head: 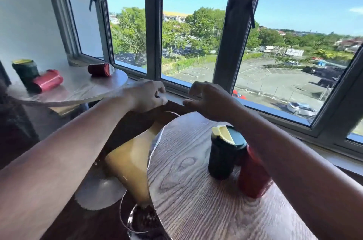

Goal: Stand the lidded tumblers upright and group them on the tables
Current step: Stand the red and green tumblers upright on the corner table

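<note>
Two tumblers (225, 153) stand together on the near table (186, 190); three sit on the far-left table (78, 86), two lying down.

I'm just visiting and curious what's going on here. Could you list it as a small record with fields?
near table: dark tumbler and red tumbler, both upright, side by side
far table: dark cup upright; red cup and second red cup lying on their sides
left hand: empty, fingers curled, between the tables
right hand: empty, open
left to do: stand two red cups

red tumbler (253, 177) half behind right forearm; near table (196, 190) cut off at bottom edge
</note>
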